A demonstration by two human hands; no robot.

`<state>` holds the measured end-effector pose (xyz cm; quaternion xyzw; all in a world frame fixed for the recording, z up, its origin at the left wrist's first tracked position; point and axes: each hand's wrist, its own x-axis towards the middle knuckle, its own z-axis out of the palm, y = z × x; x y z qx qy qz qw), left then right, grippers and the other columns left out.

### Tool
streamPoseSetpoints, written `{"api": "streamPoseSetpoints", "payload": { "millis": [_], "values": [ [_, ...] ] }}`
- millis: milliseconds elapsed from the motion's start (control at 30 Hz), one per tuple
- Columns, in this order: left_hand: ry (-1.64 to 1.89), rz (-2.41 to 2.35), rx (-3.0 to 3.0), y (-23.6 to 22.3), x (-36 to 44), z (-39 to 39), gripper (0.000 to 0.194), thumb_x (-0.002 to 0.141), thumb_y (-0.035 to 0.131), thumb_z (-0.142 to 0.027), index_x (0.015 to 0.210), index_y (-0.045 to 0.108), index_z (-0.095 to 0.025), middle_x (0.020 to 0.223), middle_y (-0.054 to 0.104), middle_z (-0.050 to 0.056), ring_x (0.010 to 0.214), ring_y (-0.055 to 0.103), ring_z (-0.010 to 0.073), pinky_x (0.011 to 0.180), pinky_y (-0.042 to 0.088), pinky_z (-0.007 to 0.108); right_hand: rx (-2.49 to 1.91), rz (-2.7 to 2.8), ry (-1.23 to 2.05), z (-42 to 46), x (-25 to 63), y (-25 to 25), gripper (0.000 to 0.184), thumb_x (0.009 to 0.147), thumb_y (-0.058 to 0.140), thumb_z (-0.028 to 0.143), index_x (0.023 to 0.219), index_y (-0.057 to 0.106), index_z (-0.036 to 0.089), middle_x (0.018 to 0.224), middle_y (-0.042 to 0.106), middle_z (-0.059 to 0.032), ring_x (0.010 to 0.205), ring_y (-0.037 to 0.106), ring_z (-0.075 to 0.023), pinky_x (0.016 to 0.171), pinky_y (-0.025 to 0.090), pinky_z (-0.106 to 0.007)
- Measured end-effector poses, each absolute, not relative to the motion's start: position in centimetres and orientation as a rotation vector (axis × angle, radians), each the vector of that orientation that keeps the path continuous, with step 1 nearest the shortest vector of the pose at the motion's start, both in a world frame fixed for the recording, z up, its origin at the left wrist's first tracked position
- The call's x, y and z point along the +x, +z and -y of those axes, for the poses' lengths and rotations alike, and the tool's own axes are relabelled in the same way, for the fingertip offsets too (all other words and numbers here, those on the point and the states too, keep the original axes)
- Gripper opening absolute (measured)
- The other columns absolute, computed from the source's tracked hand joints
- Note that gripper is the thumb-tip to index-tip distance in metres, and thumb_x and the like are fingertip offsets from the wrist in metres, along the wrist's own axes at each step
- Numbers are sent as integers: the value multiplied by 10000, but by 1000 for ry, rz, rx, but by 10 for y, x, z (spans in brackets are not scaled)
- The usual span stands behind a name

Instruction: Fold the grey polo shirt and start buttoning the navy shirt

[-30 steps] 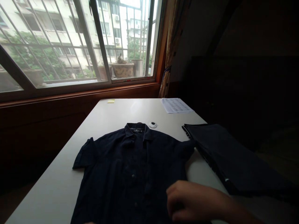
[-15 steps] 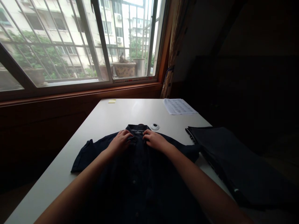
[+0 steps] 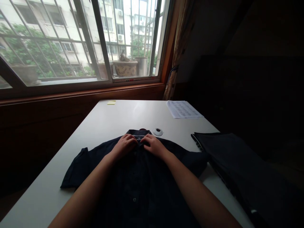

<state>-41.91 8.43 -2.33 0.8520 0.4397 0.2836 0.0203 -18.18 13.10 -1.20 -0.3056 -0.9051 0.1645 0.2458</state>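
A dark navy short-sleeved shirt [image 3: 142, 180] lies spread front up on the white table [image 3: 92, 123], its collar at the far end and small buttons down the middle. My left hand [image 3: 125, 144] has its fingers curled on the left side of the collar opening. Opposite it, my right hand [image 3: 153, 145] pinches the right side of the collar opening. The two hands are close together, with a strip of the inner neckband showing just beyond them. The fingertips and the cloth under them are partly hidden.
Dark folded cloth [image 3: 237, 158] lies along the table's right side. Beyond the collar is a round white grommet [image 3: 158, 131]. Printed sheets [image 3: 184, 109] lie at the far right, a yellow sticky note [image 3: 111, 102] at the far left. A barred window [image 3: 78, 47] stands behind.
My hands have drawn closer together at the collar, bringing its two sides nearer each other. The view has shifted slightly, and the shirt sits a little lower in it.
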Motion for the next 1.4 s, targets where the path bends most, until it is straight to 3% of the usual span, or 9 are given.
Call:
{"api": "streamPoseSetpoints", "payload": {
  "millis": [333,600,933,1133,1400],
  "values": [
    [874,-1248,2635,-25,-422,-87,166,992,550,-278,1082,674,-212,1092,677,67,1002,623,190,926,510,351,-560,2391,551,-131,-179,-15,159,855,657,147,979,715,228,996,665,-43,977,614,-201,903,514,-346],
    [650,-1208,2823,-7,-423,-81,184,984,545,-182,1109,671,-233,1121,670,48,1019,637,189,910,515,341,-564,2399,511,-130,-181,-13,129,879,618,147,953,694,220,985,665,-49,924,642,-192,863,527,-324],
    [582,-1226,3029,0,-419,-77,184,1008,510,-234,1039,690,-211,1064,691,58,930,643,191,758,525,305,-565,2406,479,-129,-181,-14,125,878,612,162,945,691,232,966,669,-43,877,654,-185,824,536,-309],
    [547,-1213,3075,2,-419,-78,159,1003,522,-230,996,679,-210,1048,686,53,921,627,190,828,485,345,-581,2399,473,-128,-181,-14,119,875,610,163,941,684,229,962,664,-40,856,649,-178,806,527,-297],
    [775,-1197,3022,1,-418,-73,168,1016,475,-213,1005,639,-180,1004,670,60,866,606,168,803,520,330,-526,2292,560,-122,-184,-8,107,899,588,169,946,667,225,943,645,-38,867,637,-176,812,525,-297]
  ]
}}
